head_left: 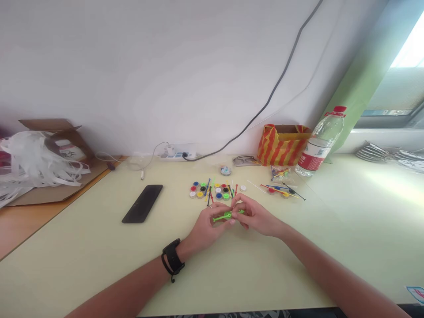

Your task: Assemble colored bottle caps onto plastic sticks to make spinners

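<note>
Both of my hands meet over the near middle of the table, fingers closed around a small bright green plastic arrow spinner [220, 218]. My left hand [207, 227], with a black watch [172, 256] on its wrist, grips it from the left. From the right, my right hand [260, 216] pinches it, and its fingertips hide part of the piece. Just beyond the fingers lie several round discs in clear bases, among them a yellow disc [200, 194] and a blue disc [219, 196]. Thin coloured arrows, such as a blue arrow [207, 186], lie between them.
A black phone [143, 204] lies left. At the back are a power strip [179, 152], glasses [244, 159], a striped bag [281, 145] and a large bottle [319, 143]. More arrows and discs [283, 191] lie right. A cardboard box [62, 163] with white strips stands far left.
</note>
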The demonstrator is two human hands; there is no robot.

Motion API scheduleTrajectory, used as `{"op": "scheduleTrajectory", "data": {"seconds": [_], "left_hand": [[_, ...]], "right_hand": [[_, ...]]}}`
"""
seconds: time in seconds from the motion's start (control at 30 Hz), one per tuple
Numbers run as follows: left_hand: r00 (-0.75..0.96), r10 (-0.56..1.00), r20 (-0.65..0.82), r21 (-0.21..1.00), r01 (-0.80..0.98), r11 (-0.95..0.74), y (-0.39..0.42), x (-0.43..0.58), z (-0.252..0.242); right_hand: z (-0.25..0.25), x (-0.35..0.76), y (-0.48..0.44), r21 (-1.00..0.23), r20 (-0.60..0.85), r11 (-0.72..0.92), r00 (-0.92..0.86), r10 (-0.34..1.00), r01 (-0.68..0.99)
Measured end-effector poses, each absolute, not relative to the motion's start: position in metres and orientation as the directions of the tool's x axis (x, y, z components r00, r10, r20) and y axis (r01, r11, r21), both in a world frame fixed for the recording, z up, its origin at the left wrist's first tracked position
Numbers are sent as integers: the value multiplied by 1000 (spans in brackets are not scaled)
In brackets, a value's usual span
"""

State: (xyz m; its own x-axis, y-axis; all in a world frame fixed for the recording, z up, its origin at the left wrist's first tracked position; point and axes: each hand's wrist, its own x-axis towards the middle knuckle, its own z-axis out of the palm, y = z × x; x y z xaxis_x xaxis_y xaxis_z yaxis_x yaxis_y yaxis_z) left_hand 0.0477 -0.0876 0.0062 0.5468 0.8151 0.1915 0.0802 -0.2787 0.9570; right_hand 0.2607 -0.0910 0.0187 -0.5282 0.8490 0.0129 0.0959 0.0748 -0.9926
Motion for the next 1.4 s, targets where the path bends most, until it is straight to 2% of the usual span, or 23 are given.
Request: {"op": "scheduleTrajectory", "data": {"seconds": [0.2, 0.43, 0.57, 0.73, 1.4], "left_hand": [[522, 826, 211, 937, 134, -324, -85, 49, 2], [448, 874, 190, 978, -9, -208, -82, 47, -4], [426, 893, 146, 988, -14, -155, -80, 46, -4], [432, 888, 159, 983, 11, -182, -79, 45, -4], [491, 868, 73, 997, -23, -71, -74, 40, -4]], "right_hand": [[18, 258, -94, -971, 45, 152, -486, 873, 183], [15, 259, -92, -904, 116, 276, -435, 893, 326], [14, 260, -90, -890, 133, 298, -429, 894, 345], [15, 261, -91, -867, 146, 325, -430, 891, 378], [19, 269, -83, -907, 121, 303, -510, 851, 291]]}}
